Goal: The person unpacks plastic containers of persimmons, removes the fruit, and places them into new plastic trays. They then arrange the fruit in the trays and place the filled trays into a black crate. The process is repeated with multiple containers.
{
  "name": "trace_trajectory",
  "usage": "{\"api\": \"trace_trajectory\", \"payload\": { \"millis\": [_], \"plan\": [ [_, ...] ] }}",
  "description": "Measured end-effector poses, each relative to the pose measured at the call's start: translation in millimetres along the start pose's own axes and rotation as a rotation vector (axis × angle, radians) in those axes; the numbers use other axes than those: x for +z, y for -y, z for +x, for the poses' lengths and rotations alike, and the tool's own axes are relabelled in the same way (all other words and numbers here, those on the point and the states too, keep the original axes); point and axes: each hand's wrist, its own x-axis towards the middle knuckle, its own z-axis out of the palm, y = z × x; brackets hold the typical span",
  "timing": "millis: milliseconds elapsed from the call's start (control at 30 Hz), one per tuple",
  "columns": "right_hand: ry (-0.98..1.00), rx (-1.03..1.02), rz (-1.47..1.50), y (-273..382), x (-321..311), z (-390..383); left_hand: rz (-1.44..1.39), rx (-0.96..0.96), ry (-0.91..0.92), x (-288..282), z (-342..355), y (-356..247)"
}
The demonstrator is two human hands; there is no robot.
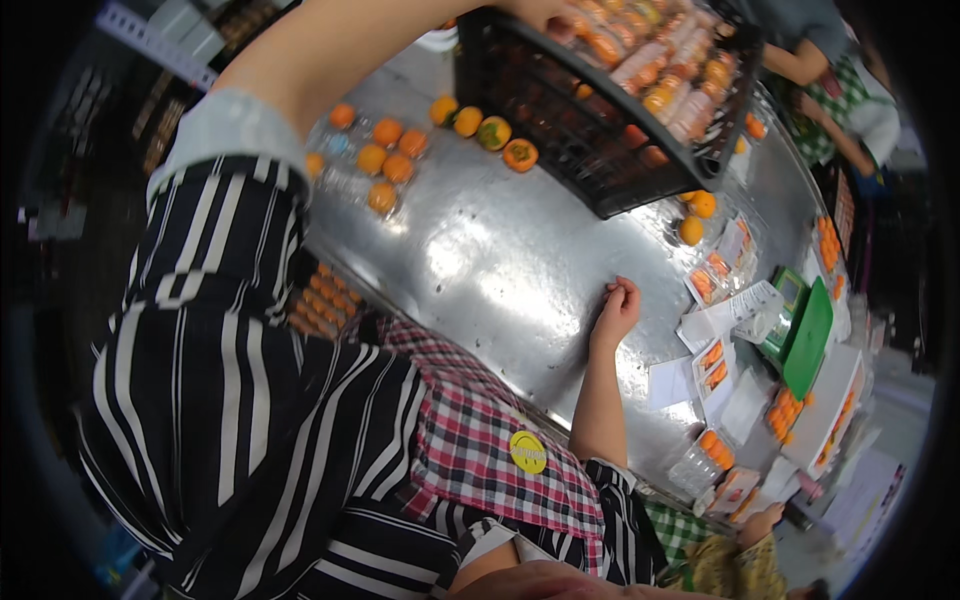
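A black plastic crate (600, 150) is tilted over the far part of the metal table. It is filled with clear-wrapped rows of orange fruit (660, 70). My left arm reaches up and across, and my left hand (545, 14) grips the crate's near rim at the upper picture edge; part of that hand is cut off. Apart from the crate, my right hand (620, 305) is over the bare metal, its fingers curled in and nothing visible inside. Beside the crate's left side, several loose persimmons (520, 155) lie in a line.
Clear trays of orange fruit (382, 160) sit at the table's left. On the right are packed trays (714, 365), paper sheets (672, 384) and a green scale (808, 335). A person in a green checked apron (850, 105) stands beyond the crate; another person's hand (762, 525) is at lower right.
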Motion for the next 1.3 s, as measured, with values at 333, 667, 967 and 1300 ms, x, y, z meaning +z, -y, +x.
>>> {"api": "trace_trajectory", "payload": {
  "millis": [333, 667, 967, 1300],
  "plan": [
    [-0.038, -0.011, -0.071, -11, 0, -5, -0.019, -0.332, -0.199, -57, -1, -9],
    [-0.038, -0.022, -0.077, 3, -2, -5, 0.37, -0.297, -0.065, -17, 26, -23],
    [-0.04, -0.079, -0.114, -4, -2, -5, 0.232, -0.294, -0.129, -30, 28, -1],
    [-0.021, -0.064, -0.135, 8, 1, -8, -0.034, -0.311, -0.133, -72, 15, -1]
  ]
}}
